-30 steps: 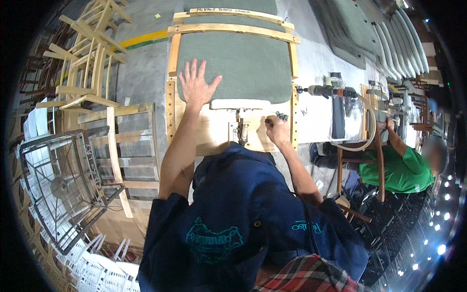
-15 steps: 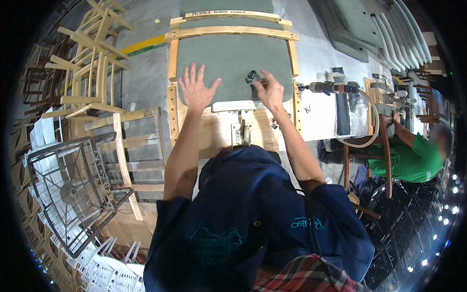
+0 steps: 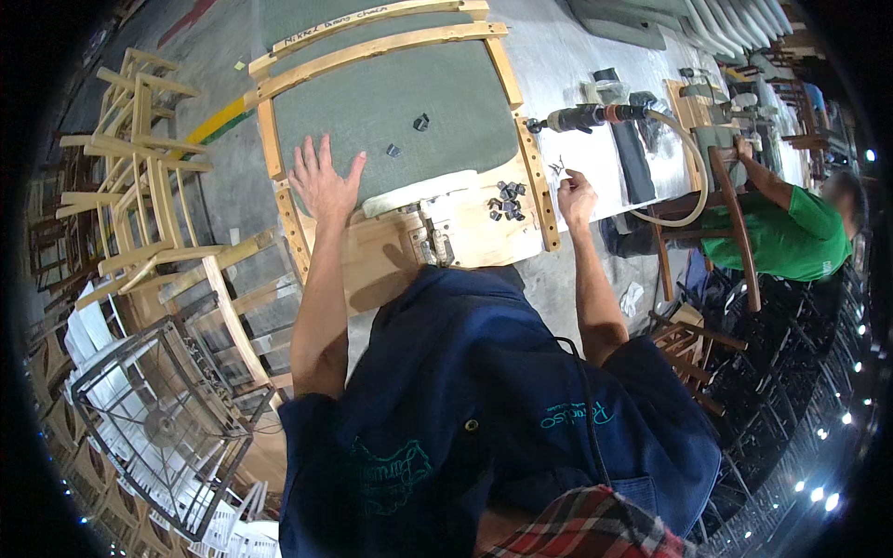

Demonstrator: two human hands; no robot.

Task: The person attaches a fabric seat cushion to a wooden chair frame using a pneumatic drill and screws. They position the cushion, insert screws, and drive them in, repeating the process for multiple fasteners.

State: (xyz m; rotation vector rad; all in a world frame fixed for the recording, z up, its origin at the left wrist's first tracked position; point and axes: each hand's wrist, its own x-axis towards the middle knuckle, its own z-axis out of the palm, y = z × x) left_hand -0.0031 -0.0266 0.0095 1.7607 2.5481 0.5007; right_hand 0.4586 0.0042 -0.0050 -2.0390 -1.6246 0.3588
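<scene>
My left hand (image 3: 326, 184) lies open, fingers spread, on the left side of a grey-green panel (image 3: 353, 98) set in a wooden frame (image 3: 270, 139). Two small black pieces, one (image 3: 421, 122) farther back and one (image 3: 393, 150) nearer, rest on that panel. Off the frame's right side, my right hand (image 3: 577, 197) has its fingers drawn together beside a few small dark screws (image 3: 556, 168) on the pale table surface; what is between the fingertips is too small to make out. Several more black pieces (image 3: 508, 200) are heaped on the bare wood board (image 3: 479, 244).
A metal clamp (image 3: 430, 240) with a white padded bar (image 3: 419, 193) sits at the panel's near edge. A power driver (image 3: 586, 117) with a hose (image 3: 699, 177) lies at right. Chair frames (image 3: 139, 167) and a wire-guarded fan (image 3: 163, 423) stand left; a green-shirted person (image 3: 805, 232) works right.
My right hand has left the black pieces on the panel and moved right to the screws outside the frame. The left hand stays spread on the panel. The view has turned.
</scene>
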